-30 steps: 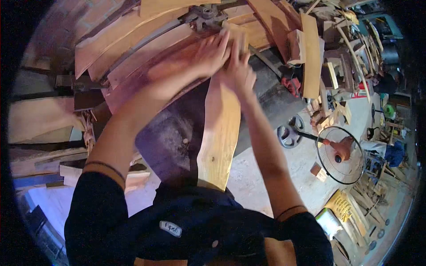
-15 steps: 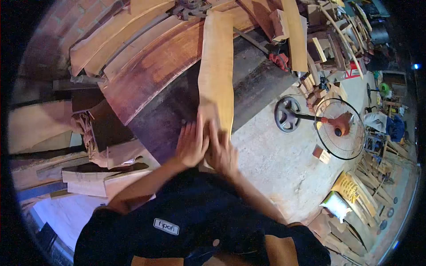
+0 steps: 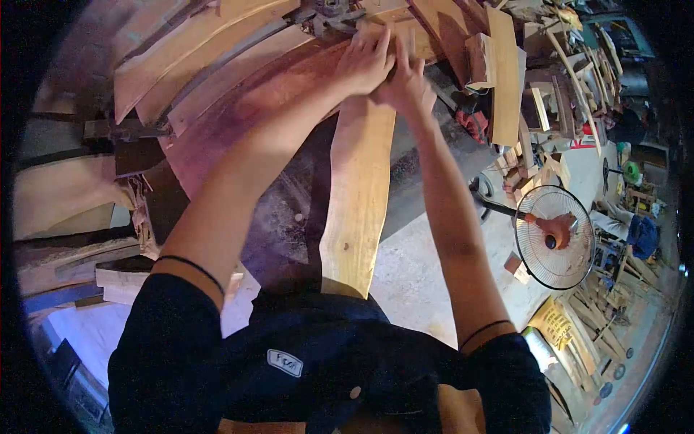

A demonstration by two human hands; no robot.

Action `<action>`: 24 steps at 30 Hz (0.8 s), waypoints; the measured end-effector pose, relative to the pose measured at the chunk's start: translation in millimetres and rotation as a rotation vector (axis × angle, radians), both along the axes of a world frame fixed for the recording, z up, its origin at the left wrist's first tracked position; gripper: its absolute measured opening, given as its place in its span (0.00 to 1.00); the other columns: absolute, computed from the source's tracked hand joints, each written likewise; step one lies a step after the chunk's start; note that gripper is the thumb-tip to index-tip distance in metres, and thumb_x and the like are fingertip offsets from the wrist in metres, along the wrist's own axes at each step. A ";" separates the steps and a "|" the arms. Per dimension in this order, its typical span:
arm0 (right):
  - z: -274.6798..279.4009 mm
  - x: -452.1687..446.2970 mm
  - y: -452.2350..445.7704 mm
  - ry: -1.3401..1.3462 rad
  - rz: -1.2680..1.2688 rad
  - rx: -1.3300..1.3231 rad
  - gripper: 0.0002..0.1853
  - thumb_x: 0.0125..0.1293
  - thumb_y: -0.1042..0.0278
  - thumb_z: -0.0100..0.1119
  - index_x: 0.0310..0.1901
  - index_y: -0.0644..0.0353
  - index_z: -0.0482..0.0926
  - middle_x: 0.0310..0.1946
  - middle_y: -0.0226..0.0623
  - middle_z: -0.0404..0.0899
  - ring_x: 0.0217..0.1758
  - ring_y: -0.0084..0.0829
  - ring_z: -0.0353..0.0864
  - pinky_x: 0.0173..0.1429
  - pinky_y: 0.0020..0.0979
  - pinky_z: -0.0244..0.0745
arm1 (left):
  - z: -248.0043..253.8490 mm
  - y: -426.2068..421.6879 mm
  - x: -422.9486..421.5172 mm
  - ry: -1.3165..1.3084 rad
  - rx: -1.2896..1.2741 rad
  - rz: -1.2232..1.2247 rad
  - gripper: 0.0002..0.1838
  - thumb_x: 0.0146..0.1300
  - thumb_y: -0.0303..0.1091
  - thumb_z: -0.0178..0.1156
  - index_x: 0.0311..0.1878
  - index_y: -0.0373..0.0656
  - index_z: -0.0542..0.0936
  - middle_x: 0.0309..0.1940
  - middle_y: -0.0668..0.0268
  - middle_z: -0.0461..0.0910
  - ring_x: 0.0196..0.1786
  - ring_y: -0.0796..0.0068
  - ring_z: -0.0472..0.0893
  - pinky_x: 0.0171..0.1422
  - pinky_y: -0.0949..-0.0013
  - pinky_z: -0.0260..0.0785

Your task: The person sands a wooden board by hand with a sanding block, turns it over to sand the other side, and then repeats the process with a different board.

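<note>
A long, pale wooden board (image 3: 356, 188) with one wavy edge runs away from my body, its near end close to my shirt. My left hand (image 3: 367, 64) and my right hand (image 3: 409, 85) are side by side over its far part, arms stretched out. Their fingers are extended and spread, thumbs toward each other, somewhat blurred. The palms face down on or just above the wood. Whether anything thin lies beneath them is hidden. A dark work surface (image 3: 289, 206) lies under the board.
Curved wooden slabs (image 3: 217, 54) lie at the far left. A yellowish plank (image 3: 504, 87) and a red-and-black object (image 3: 472, 124) are right of my hands. A standing fan (image 3: 555, 236) and a yellow sack (image 3: 552, 323) are on the right, near stacked offcuts.
Both hands have slid forward together, from the board's near end to its far part, and my arms have straightened. The view has shifted slightly, and the board's near end now shows.
</note>
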State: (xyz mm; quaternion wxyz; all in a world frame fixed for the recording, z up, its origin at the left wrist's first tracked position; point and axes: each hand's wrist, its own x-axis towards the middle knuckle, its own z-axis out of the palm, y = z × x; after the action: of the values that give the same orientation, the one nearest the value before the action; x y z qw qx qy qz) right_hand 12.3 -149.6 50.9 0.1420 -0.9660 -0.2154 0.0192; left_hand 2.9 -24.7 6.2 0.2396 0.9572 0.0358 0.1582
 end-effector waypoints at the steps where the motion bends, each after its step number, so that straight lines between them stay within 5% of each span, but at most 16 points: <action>1: 2.5 5.8 5.5 -0.004 -0.005 0.007 0.51 0.52 0.46 0.66 0.76 0.34 0.47 0.62 0.60 0.65 0.48 0.58 0.82 0.45 0.53 0.81 | -3.3 8.2 14.7 -0.004 0.007 -0.005 0.39 0.70 0.49 0.47 0.77 0.40 0.48 0.64 0.43 0.69 0.68 0.41 0.65 0.70 0.47 0.59; 5: 7.8 -28.7 -6.7 0.024 -0.065 -0.032 0.49 0.53 0.48 0.65 0.75 0.35 0.49 0.60 0.55 0.67 0.54 0.55 0.79 0.47 0.51 0.80 | -14.1 -17.1 -10.3 -0.038 -0.007 -0.009 0.38 0.69 0.48 0.48 0.76 0.40 0.51 0.62 0.43 0.70 0.66 0.40 0.67 0.69 0.46 0.61; 9: -5.5 -150.9 -63.6 -0.014 -0.031 -0.044 0.45 0.55 0.59 0.64 0.75 0.36 0.53 0.52 0.52 0.69 0.50 0.53 0.80 0.43 0.47 0.81 | 12.2 -67.5 -160.2 -0.068 0.024 0.019 0.39 0.68 0.42 0.50 0.76 0.35 0.49 0.61 0.42 0.69 0.65 0.44 0.68 0.68 0.49 0.61; 11: 5.3 -230.4 -90.3 0.049 -0.004 0.022 0.41 0.57 0.63 0.58 0.74 0.37 0.57 0.53 0.52 0.68 0.47 0.52 0.78 0.41 0.46 0.82 | 30.8 -92.5 -240.4 0.069 -0.178 -0.025 0.38 0.68 0.41 0.50 0.75 0.32 0.49 0.62 0.41 0.67 0.60 0.43 0.71 0.64 0.49 0.62; 13: 7.7 -296.6 -113.0 0.129 -0.005 0.001 0.40 0.57 0.64 0.59 0.74 0.37 0.59 0.46 0.48 0.70 0.42 0.46 0.78 0.35 0.42 0.80 | 33.4 -109.6 -307.7 0.326 -0.213 -0.075 0.40 0.67 0.42 0.51 0.74 0.29 0.50 0.67 0.39 0.62 0.61 0.41 0.70 0.63 0.47 0.62; 15: 15.3 -337.5 -126.2 0.224 -0.028 -0.033 0.41 0.56 0.63 0.60 0.74 0.40 0.59 0.44 0.45 0.71 0.39 0.43 0.79 0.33 0.39 0.80 | 26.6 -116.8 -347.6 0.235 -0.166 -0.163 0.43 0.64 0.43 0.54 0.73 0.25 0.48 0.67 0.36 0.60 0.62 0.39 0.69 0.63 0.44 0.61; 19: 12.9 -306.0 -117.6 0.230 -0.001 -0.078 0.41 0.59 0.63 0.58 0.75 0.41 0.56 0.43 0.48 0.70 0.38 0.47 0.80 0.29 0.41 0.80 | 29.5 -105.9 -318.7 0.480 -0.260 -0.240 0.44 0.65 0.42 0.54 0.73 0.22 0.46 0.71 0.35 0.54 0.72 0.37 0.60 0.68 0.45 0.57; 23: 0.4 -167.8 -74.3 0.016 0.037 -0.092 0.42 0.61 0.64 0.55 0.77 0.40 0.51 0.49 0.60 0.69 0.43 0.57 0.82 0.31 0.46 0.81 | 14.8 -64.3 -174.6 0.026 -0.197 -0.176 0.40 0.68 0.39 0.50 0.74 0.25 0.44 0.72 0.35 0.52 0.73 0.35 0.55 0.77 0.42 0.46; 24: 11.8 -128.4 -56.4 0.185 -0.016 -0.060 0.42 0.62 0.63 0.55 0.77 0.39 0.49 0.54 0.63 0.69 0.43 0.59 0.82 0.35 0.49 0.81 | 7.3 -54.3 -135.7 -0.013 -0.171 -0.145 0.41 0.68 0.40 0.50 0.75 0.28 0.43 0.71 0.36 0.54 0.72 0.34 0.56 0.77 0.42 0.45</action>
State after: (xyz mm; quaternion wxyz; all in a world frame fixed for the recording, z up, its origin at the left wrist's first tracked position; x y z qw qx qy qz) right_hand -116.1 -206.1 62.7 0.1325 -0.9656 -0.1929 0.1134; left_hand -132.8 -79.0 13.5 0.3313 0.9324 -0.0215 0.1431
